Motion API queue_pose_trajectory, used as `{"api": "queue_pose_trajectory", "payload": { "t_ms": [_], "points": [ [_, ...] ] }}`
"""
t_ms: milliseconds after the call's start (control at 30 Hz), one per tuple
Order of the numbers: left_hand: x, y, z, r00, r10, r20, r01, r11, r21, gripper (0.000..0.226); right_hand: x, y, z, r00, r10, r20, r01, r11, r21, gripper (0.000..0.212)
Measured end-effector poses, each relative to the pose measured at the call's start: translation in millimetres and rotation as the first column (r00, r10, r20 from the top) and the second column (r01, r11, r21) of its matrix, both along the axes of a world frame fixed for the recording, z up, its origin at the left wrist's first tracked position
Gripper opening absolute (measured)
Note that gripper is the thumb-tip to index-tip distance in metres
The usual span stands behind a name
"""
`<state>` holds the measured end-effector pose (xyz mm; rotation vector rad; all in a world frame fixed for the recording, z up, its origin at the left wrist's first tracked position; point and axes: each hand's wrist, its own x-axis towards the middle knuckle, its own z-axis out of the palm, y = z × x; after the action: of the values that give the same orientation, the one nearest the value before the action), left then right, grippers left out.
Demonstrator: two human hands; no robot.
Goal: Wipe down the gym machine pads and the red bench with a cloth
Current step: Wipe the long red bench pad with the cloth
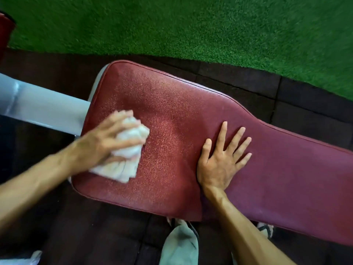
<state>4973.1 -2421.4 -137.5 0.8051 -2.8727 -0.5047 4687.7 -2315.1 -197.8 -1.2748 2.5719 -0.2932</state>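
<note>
Green turf (191,25) borders dark floor mats (248,81) under the red bench (191,121), where the right hand (219,161) lies flat with fingers spread wide while, well to their left, the left hand (103,140) grips a bunched white cloth (126,155) on the bench's wide end

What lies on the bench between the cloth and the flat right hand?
Only bare red bench padding; the head view shows nothing between the cloth and the right hand.

dim light, motion blur, curved edges
</note>
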Motion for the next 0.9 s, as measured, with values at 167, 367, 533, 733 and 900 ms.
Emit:
{"api": "queue_pose_trajectory", "payload": {
  "t_ms": [167, 367, 533, 733, 900],
  "points": [
    [-90, -65, -18, 0.959, 0.273, -0.080, -0.281, 0.952, -0.121, 0.045, -1, 1, -1, 1.000, 0.013, -0.010, -0.013, 1.000, 0.002, 0.062],
    [-142, -2, -24, 0.940, 0.299, -0.164, -0.305, 0.952, -0.010, 0.042, -15, 14, 1, 0.992, 0.120, 0.049, -0.118, 0.992, -0.038, 0.060],
    [-88, 81, -15, 0.996, 0.064, -0.058, -0.056, 0.990, 0.126, 0.041, -63, 88, 3, 0.924, 0.383, 0.007, -0.383, 0.923, 0.021, 0.061],
    [-79, 13, -15, 0.991, 0.120, 0.055, -0.120, 0.993, -0.001, 0.046, -97, 114, 3, 0.886, 0.457, 0.078, -0.460, 0.888, 0.016, 0.061],
    [-188, -8, -28, 0.932, 0.350, -0.095, -0.360, 0.927, -0.109, 0.043, -101, 115, 2, 0.877, 0.471, 0.100, -0.473, 0.881, 0.001, 0.060]
  ]
}}
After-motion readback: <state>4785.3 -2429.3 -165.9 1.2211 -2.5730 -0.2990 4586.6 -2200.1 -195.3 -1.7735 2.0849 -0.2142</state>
